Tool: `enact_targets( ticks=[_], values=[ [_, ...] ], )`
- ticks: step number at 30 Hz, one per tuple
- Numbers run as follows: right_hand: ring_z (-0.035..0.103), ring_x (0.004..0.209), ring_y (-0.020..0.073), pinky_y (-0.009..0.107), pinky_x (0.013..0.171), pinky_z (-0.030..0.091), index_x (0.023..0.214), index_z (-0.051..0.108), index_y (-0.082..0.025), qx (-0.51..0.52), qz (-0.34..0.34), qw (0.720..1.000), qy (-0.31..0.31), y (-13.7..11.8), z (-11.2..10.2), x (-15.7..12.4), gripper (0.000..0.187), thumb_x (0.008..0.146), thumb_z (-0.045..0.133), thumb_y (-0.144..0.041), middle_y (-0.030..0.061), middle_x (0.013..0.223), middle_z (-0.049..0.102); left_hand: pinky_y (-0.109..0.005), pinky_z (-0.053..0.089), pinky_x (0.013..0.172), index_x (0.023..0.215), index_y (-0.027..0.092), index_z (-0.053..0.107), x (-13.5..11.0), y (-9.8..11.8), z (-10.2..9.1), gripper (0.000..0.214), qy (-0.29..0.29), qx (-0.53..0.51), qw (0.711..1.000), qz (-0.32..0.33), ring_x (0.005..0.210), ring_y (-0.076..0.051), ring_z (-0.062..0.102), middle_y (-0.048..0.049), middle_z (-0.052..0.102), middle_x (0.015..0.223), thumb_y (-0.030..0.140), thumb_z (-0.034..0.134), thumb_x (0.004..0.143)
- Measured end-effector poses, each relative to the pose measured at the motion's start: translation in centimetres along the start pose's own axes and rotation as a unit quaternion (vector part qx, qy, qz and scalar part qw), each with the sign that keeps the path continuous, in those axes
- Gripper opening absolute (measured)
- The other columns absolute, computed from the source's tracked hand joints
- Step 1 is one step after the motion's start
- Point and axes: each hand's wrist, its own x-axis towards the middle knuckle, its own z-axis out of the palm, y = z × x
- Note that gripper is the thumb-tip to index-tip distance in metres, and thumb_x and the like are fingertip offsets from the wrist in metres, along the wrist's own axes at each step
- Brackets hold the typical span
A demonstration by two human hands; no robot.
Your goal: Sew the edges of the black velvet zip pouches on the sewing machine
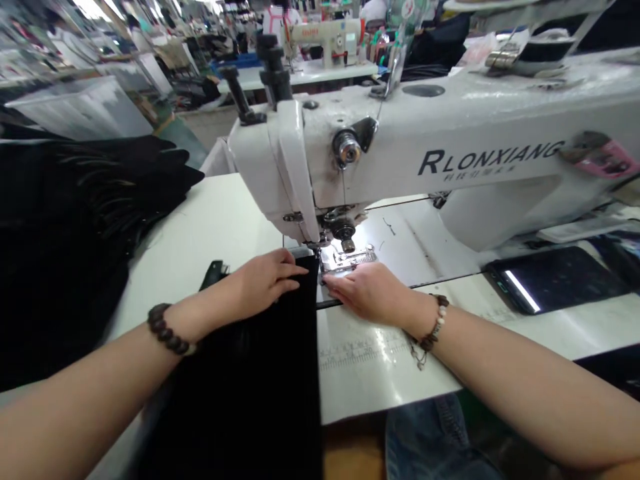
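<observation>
A long piece of black fabric [270,373] runs from the table's front edge up to the needle area of a white sewing machine [400,133]. On its upper left part lies my left hand [260,283], fingers stretched out and apart. My right hand [370,293] rests just right of the fabric's edge, beside the metal needle plate [350,260]. Its fingers are bent together near the presser foot [319,252]; whether they pinch anything is hidden. A small black tool [214,273] sits partly behind my left forearm.
A heap of black fabric pieces [65,233] covers the left side. A dark phone [560,277] lies on the table at right, beyond a printed ruler scale [360,355]. Behind stand a white bin [85,107] and another sewing machine [325,40]; people are blurred farther back.
</observation>
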Motion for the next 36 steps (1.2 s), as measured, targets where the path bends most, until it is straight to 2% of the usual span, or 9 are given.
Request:
enact_targets(
  ticks=[5, 7, 11, 18, 27, 30, 33, 36],
  values=[
    [0.047, 0.048, 0.0107, 0.029, 0.048, 0.015, 0.103, 0.057, -0.019, 0.011, -0.027, 0.999, 0.031, 0.4, 0.4, -0.2, 0.023, 0.089, 0.039, -0.024, -0.0006, 0.065, 0.066, -0.037, 0.048, 0.080, 0.108, 0.011, 0.059, -1.1, 3.2, 2.5, 0.026, 0.127, 0.021, 0.992, -0.006, 0.088, -0.019, 0.052, -0.0116, 0.052, 0.107, 0.015, 0.047, 0.085],
    [0.048, 0.049, 0.0109, 0.028, 0.048, 0.016, 0.102, 0.058, -0.018, 0.018, -0.034, 0.999, 0.032, 0.6, 0.3, -0.3, 0.023, 0.088, 0.040, -0.023, 0.0002, 0.066, 0.066, -0.039, 0.047, 0.082, 0.108, 0.009, 0.058, -1.1, 4.3, 3.2, 0.026, 0.155, 0.031, 0.987, -0.011, 0.090, -0.021, 0.050, -0.0124, 0.054, 0.109, 0.011, 0.047, 0.084],
    [0.049, 0.050, 0.0111, 0.028, 0.049, 0.018, 0.099, 0.060, -0.019, 0.023, -0.028, 0.999, 0.016, 0.7, -0.3, -0.4, 0.023, 0.088, 0.040, -0.024, 0.0009, 0.062, 0.065, -0.041, 0.047, 0.080, 0.105, 0.007, 0.059, -0.8, 5.7, 3.7, 0.024, 0.176, 0.033, 0.984, -0.013, 0.087, -0.022, 0.048, -0.0121, 0.058, 0.108, 0.009, 0.047, 0.084],
    [0.051, 0.051, 0.0114, 0.027, 0.049, 0.019, 0.100, 0.060, -0.017, 0.031, -0.035, 0.999, 0.005, 0.6, -0.6, -0.3, 0.022, 0.087, 0.043, -0.022, 0.0017, 0.065, 0.066, -0.040, 0.048, 0.079, 0.104, 0.007, 0.059, -1.0, 5.0, 4.2, 0.023, 0.205, 0.005, 0.979, 0.017, 0.085, -0.021, 0.048, -0.0108, 0.060, 0.110, 0.011, 0.045, 0.086],
    [0.052, 0.052, 0.0119, 0.027, 0.050, 0.022, 0.099, 0.060, -0.016, 0.048, -0.020, 0.999, -0.012, 0.7, -0.5, 0.0, 0.025, 0.090, 0.038, -0.024, 0.0034, 0.065, 0.065, -0.038, 0.049, 0.081, 0.104, 0.006, 0.059, -0.3, 3.6, 4.1, 0.023, 0.213, -0.012, 0.976, 0.040, 0.088, -0.021, 0.052, -0.0110, 0.062, 0.104, 0.012, 0.047, 0.086],
    [0.055, 0.057, 0.0132, 0.025, 0.052, 0.027, 0.100, 0.061, -0.018, 0.072, 0.018, 0.996, -0.040, 0.0, -1.5, -0.3, 0.023, 0.088, 0.042, -0.023, 0.0049, 0.072, 0.067, -0.038, 0.047, 0.086, 0.104, 0.007, 0.059, -0.3, 3.2, 3.2, 0.022, 0.174, -0.006, 0.984, 0.039, 0.094, -0.021, 0.054, -0.0101, 0.062, 0.105, 0.012, 0.046, 0.086],
    [0.057, 0.058, 0.0143, 0.025, 0.053, 0.030, 0.088, 0.064, -0.019, 0.131, 0.084, 0.983, -0.095, -1.7, -3.2, -2.3, 0.020, 0.084, 0.045, -0.017, 0.0047, 0.069, 0.066, -0.039, 0.045, 0.091, 0.109, 0.006, 0.055, -1.8, 4.8, 1.3, 0.027, 0.106, 0.021, 0.994, 0.014, 0.104, -0.022, 0.054, -0.0132, 0.059, 0.113, 0.018, 0.051, 0.085],
    [0.057, 0.058, 0.0138, 0.025, 0.053, 0.034, 0.078, 0.063, -0.018, 0.272, 0.128, 0.942, -0.147, -4.1, -4.6, -5.8, 0.022, 0.084, 0.042, -0.017, 0.0030, 0.063, 0.062, -0.048, 0.044, 0.090, 0.120, 0.005, 0.045, -4.9, 8.9, 0.0, 0.060, 0.057, 0.065, 0.996, 0.015, 0.114, -0.031, 0.046, -0.0220, 0.045, 0.127, 0.039, 0.064, 0.075]
  ],
)
